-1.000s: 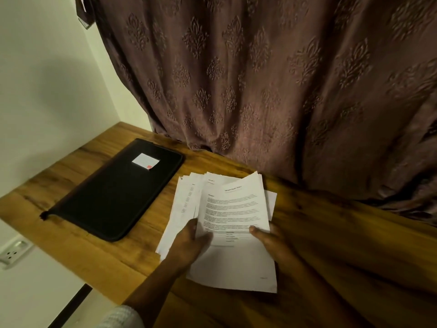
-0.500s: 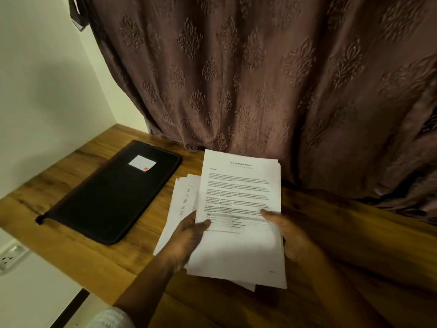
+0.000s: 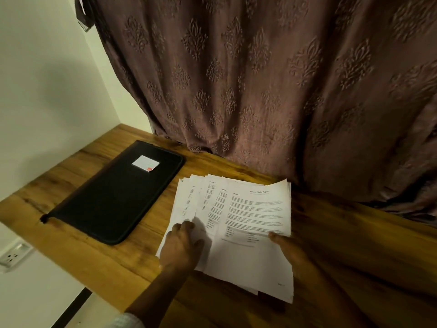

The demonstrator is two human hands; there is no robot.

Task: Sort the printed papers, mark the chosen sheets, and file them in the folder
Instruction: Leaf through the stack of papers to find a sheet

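A stack of printed white papers (image 3: 255,214) lies fanned on the wooden table (image 3: 94,252). My right hand (image 3: 287,247) pinches the right edge of the top bundle, thumb on the printed face. My left hand (image 3: 181,247) rests on the lower left sheets, its fingers curled at a sheet's edge. Left of the papers lies a closed black zip folder (image 3: 113,197) with a small white label (image 3: 146,163) on its cover.
A brown patterned curtain (image 3: 260,91) hangs down onto the back of the table. A white wall (image 3: 47,91) stands to the left, with a power socket (image 3: 14,255) below the table's edge.
The top bundle, raised half a second ago, has come down and shifted right, uncovering the fanned sheets. My left hand has let go of the bundle and moved onto the lower left sheets.
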